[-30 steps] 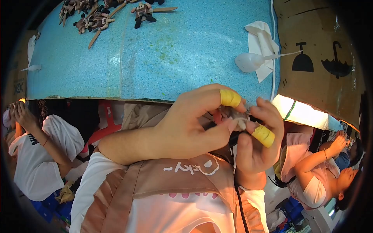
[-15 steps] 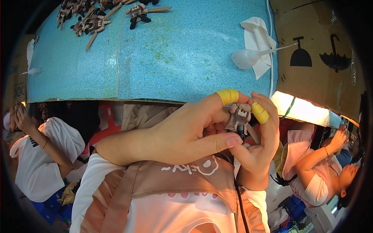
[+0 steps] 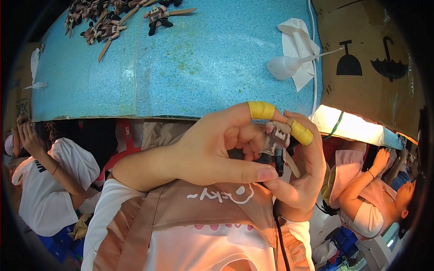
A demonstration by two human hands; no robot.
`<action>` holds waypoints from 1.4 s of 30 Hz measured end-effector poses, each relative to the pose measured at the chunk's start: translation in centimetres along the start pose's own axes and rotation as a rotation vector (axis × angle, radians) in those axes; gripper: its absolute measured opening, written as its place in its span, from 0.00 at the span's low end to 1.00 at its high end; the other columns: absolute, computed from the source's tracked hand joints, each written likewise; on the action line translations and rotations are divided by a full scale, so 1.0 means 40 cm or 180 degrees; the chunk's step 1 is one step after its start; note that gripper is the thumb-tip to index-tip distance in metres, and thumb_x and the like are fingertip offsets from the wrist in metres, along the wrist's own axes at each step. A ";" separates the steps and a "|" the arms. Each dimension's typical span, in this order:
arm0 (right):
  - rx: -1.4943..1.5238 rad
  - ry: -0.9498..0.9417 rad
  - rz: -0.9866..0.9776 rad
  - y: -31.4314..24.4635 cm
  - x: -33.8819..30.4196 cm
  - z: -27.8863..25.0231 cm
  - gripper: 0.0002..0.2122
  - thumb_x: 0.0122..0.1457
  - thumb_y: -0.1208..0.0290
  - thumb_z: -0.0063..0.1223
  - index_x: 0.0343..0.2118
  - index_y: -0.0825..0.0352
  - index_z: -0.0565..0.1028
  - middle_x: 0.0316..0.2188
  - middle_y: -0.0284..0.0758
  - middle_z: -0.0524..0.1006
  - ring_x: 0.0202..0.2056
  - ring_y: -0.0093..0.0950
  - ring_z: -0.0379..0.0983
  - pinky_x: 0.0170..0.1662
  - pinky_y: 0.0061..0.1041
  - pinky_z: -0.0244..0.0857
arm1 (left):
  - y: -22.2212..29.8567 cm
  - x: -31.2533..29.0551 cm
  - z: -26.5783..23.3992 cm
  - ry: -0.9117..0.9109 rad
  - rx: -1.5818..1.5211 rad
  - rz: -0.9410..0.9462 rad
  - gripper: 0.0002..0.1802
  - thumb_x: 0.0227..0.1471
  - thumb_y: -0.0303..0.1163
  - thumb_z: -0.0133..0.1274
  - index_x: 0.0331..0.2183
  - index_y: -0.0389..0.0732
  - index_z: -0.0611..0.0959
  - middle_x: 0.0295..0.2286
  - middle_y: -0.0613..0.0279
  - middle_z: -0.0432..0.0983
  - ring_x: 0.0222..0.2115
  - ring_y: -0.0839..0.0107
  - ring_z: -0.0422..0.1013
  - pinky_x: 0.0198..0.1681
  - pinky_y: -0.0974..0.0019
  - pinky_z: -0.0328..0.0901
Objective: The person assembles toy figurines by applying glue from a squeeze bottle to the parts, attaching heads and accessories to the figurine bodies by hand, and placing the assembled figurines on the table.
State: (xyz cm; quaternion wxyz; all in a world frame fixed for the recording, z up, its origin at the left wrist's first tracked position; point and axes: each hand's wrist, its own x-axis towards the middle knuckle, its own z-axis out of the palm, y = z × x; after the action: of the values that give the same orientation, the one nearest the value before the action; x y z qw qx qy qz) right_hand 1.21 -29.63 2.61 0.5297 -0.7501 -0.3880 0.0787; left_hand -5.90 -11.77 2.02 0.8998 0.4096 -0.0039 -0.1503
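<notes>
Holding a small brown and grey toy figure (image 3: 274,143) between them, the person's two hands meet just below the near edge of a blue speckled table (image 3: 190,67), in front of a tan apron (image 3: 181,212). The left hand (image 3: 217,149) reaches in from the left, its fingers curled around the figure and its thumb stretched beneath it; a band of yellow tape (image 3: 261,109) wraps its index finger. The right hand (image 3: 300,180) comes up from below with the palm facing the figure, its fingers closed against the figure's right side; a second yellow tape band (image 3: 302,133) circles one finger there. Both hands are gripping the figure, which sits upright in the gap between them, its dark lower part pointing down towards the apron. How firmly each finger presses cannot be told.

At the far left edge of the table lies a pile of similar small brown figures (image 3: 97,22) with thin wooden sticks, and one more figure (image 3: 158,16) lies apart beside it. On the right part of the table a white cloth (image 3: 296,45) lies under a white bulb-shaped object (image 3: 282,67) on a thin cord. A brown cardboard box (image 3: 370,63) with black symbols stands just right of the table. Other people sit at the lower left (image 3: 49,180) and lower right (image 3: 375,194)
</notes>
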 end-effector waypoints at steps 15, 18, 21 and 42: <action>0.0462 0.0187 0.0064 0.012 -0.015 0.012 0.32 0.40 0.56 0.63 0.43 0.77 0.67 0.40 0.50 0.68 0.43 0.42 0.67 0.43 0.36 0.63 | -0.013 -0.006 0.008 -0.0013 0.0273 0.0097 0.35 0.44 0.21 0.55 0.52 0.33 0.58 0.46 0.49 0.65 0.47 0.66 0.64 0.50 0.64 0.58; 0.0522 0.0192 0.0058 0.017 -0.013 0.015 0.32 0.41 0.55 0.63 0.43 0.77 0.67 0.40 0.49 0.67 0.42 0.41 0.67 0.43 0.34 0.63 | -0.030 -0.009 0.006 -0.0028 0.0216 0.0265 0.36 0.45 0.21 0.55 0.53 0.33 0.56 0.47 0.48 0.64 0.48 0.65 0.63 0.51 0.63 0.57; 0.0580 0.0186 0.0062 0.016 -0.012 0.018 0.32 0.42 0.54 0.62 0.43 0.77 0.67 0.41 0.49 0.67 0.41 0.39 0.67 0.43 0.32 0.63 | -0.026 -0.015 0.008 -0.0011 0.0267 0.0244 0.36 0.46 0.21 0.54 0.54 0.33 0.54 0.47 0.47 0.63 0.48 0.64 0.63 0.51 0.63 0.57; 0.0634 0.0165 0.0059 0.022 -0.018 0.017 0.32 0.42 0.55 0.61 0.45 0.76 0.67 0.42 0.48 0.66 0.44 0.38 0.66 0.45 0.32 0.62 | -0.036 -0.014 0.008 -0.0023 0.0485 0.0463 0.37 0.45 0.21 0.54 0.54 0.32 0.53 0.48 0.46 0.61 0.48 0.63 0.63 0.50 0.63 0.58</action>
State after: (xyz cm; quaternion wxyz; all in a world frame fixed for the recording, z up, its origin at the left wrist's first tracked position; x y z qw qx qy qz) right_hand 0.80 -29.73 1.38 0.6108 -0.6991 -0.3574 0.1024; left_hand -6.86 -12.75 1.24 0.8745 0.4750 -0.0483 -0.0854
